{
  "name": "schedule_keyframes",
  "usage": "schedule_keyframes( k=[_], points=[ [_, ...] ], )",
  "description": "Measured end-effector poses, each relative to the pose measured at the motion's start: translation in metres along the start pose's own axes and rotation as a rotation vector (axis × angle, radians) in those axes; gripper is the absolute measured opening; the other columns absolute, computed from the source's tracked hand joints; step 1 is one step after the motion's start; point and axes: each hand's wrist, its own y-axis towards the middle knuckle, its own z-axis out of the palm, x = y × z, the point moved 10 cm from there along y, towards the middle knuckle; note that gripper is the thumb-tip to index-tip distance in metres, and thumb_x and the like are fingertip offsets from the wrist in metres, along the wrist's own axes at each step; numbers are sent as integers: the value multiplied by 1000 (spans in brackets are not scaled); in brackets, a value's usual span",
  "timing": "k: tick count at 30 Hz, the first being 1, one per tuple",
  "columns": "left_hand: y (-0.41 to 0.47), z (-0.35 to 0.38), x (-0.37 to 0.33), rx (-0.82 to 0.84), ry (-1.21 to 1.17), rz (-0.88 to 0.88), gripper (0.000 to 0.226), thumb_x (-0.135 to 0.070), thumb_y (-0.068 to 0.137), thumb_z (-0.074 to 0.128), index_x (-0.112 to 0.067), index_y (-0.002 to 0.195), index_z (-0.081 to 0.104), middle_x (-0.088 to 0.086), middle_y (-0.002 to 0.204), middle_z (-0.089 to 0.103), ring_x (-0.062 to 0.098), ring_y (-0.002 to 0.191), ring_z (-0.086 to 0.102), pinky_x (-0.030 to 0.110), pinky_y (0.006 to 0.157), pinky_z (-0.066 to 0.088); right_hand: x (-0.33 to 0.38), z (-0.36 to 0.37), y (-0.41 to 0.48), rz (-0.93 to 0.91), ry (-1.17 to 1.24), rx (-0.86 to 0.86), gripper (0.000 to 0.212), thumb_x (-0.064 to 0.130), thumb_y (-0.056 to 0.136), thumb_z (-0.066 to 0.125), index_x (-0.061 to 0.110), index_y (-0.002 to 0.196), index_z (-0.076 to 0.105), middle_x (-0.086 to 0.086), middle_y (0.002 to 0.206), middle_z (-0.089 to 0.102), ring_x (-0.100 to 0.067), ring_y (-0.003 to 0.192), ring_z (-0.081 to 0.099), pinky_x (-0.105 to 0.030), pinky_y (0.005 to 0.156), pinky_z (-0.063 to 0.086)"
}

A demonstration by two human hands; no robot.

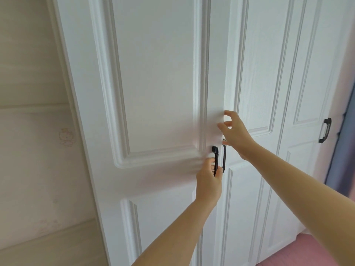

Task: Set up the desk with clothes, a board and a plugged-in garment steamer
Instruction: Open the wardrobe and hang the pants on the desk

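A tall white panelled wardrobe fills the view. Its left door [157, 89] carries a black bar handle [215, 154]. My left hand [208, 179] grips that handle, fingers curled behind the bar. The neighbouring door [255, 73] has its own dark handle [224, 156] right beside it. My right hand [235, 131] hovers at the seam above that handle, fingers spread and loosely bent, holding nothing. Both doors look closed. No clothes, board or steamer are visible.
A third wardrobe door [311, 77] at the right has a black handle [325, 130]. A bluish curtain [342, 150] hangs at the far right. Pink floor [311, 252] shows at the bottom right. A cream wall [34, 131] with a faint cartoon sticker lies to the left.
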Motion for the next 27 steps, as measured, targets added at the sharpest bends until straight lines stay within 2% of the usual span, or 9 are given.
schedule_keyframes(
  k=[2, 7, 10, 13, 17, 19, 23, 27],
  points=[
    [-7, -1, -3, -6, 4, 15, 20, -18, 95, 51, -20, 115, 57, -12, 89, 60, -1, 77, 55, 10, 65, 43, 2, -4, -10, -5, 20, -1, 38, 26, 95, 51, 31, 132, 40, 0, 111, 55, -17, 103, 58, -51, 86, 55],
    [-31, 0, -12, -6, 28, 52, 12, -15, 93, 52, -21, 104, 56, -4, 91, 64, 9, 83, 60, 27, 72, 52, 9, -21, -41, -11, 40, -26, 32, 27, 95, 53, 30, 126, 44, -2, 112, 55, -17, 106, 57, -48, 84, 56],
    [-50, -1, -19, -2, 33, 73, 10, -14, 94, 51, -23, 97, 53, -2, 87, 64, 12, 81, 61, 22, 67, 48, 13, -31, -62, -6, 48, -42, 32, 28, 95, 54, 30, 125, 45, -5, 113, 56, -19, 105, 58, -47, 83, 57],
    [-69, -3, -25, 21, 53, 96, 11, -15, 96, 51, -22, 104, 54, 1, 88, 65, 11, 80, 60, 15, 67, 45, 20, -39, -84, -7, 39, -69, 31, 29, 95, 54, 30, 125, 44, -6, 113, 57, -21, 103, 60, -48, 82, 57],
    [-97, -11, -39, 56, 43, 125, 15, -12, 97, 50, -18, 110, 56, 4, 90, 66, -4, 74, 58, 3, 67, 40, 34, -47, -115, -13, 27, -104, 28, 30, 95, 54, 30, 122, 44, -7, 110, 58, -23, 99, 61, -50, 82, 57],
    [-111, -17, -44, 69, 36, 134, 13, -11, 97, 50, -18, 106, 56, 3, 88, 66, -7, 73, 58, 3, 67, 40, 41, -49, -132, -13, 36, -120, 26, 30, 95, 54, 32, 119, 44, -6, 109, 58, -23, 98, 62, -51, 82, 56],
    [-142, -31, -54, 61, -1, 146, 13, -8, 95, 50, -19, 97, 57, 0, 81, 65, 6, 75, 61, 12, 70, 45, 59, -51, -169, -46, 18, -156, 25, 31, 96, 53, 35, 118, 42, -6, 108, 58, -24, 95, 63, -46, 78, 55],
    [-180, -53, -67, 56, -27, 169, 12, -7, 95, 51, -16, 97, 59, -3, 78, 66, 4, 73, 61, 7, 69, 43, 78, -48, -209, -73, 16, -186, 26, 30, 95, 52, 33, 119, 41, -12, 106, 59, -28, 90, 64, -41, 72, 54]
  ],
)
